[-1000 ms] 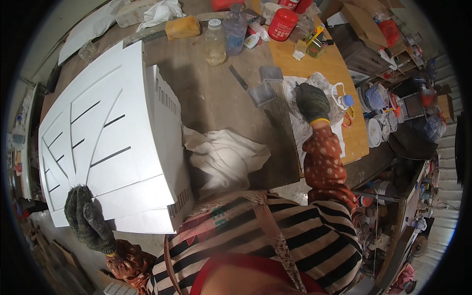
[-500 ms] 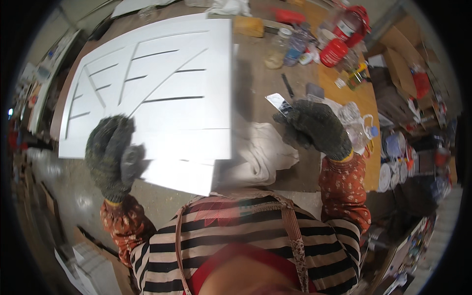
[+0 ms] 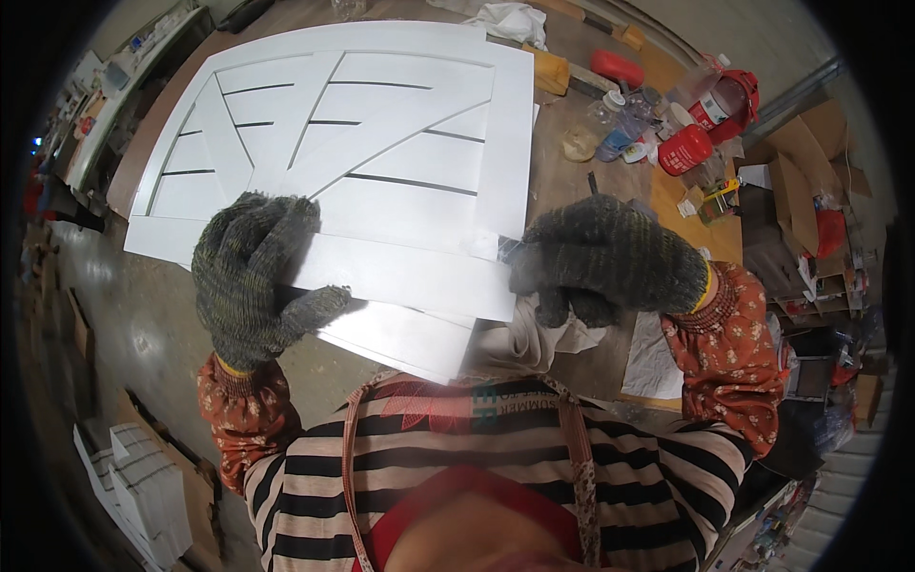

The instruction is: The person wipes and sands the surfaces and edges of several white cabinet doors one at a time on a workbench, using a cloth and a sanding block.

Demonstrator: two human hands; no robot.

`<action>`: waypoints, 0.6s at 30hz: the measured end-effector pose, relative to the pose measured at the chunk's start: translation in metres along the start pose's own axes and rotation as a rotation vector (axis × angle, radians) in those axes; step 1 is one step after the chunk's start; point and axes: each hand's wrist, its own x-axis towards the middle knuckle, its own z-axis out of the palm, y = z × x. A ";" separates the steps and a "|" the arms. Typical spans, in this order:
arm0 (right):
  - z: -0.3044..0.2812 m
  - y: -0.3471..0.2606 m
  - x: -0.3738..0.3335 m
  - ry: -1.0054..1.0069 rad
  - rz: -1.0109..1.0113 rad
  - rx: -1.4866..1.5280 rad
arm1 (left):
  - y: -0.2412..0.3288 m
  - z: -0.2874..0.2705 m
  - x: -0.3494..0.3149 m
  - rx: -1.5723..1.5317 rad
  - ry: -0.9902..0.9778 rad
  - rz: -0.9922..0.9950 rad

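Note:
A white wooden panel [image 3: 381, 255] with raised braces and dark slots between its slats lies before me. Another white panel [image 3: 405, 336] shows below its near edge. My left hand [image 3: 257, 272], in a dark knitted glove, grips the upper panel's near edge at the left, fingers on top and thumb at the edge. In the same kind of glove, my right hand [image 3: 596, 257] is closed at the panel's right edge. It holds a small flat scraper blade [image 3: 488, 245], mostly hidden by glare and the fingers, against the white surface. A crumpled cream cloth [image 3: 534, 338] lies under my right hand.
Bottles and jars, including a clear jar [image 3: 589, 129] and a red container [image 3: 684, 150], crowd the table's far right. A yellow block [image 3: 546, 70] sits beyond the panel. Cardboard boxes [image 3: 796, 191] stand at the right. White boards [image 3: 152, 486] are stacked at the lower left.
My right hand has brought the scraper blade left onto the panel's right end. In the view, the panel and table contents have shifted right. My left hand still grips the near edge.

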 end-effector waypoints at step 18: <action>-0.007 0.009 -0.012 -0.022 0.032 -0.056 | -0.003 0.004 -0.004 -0.017 0.007 -0.013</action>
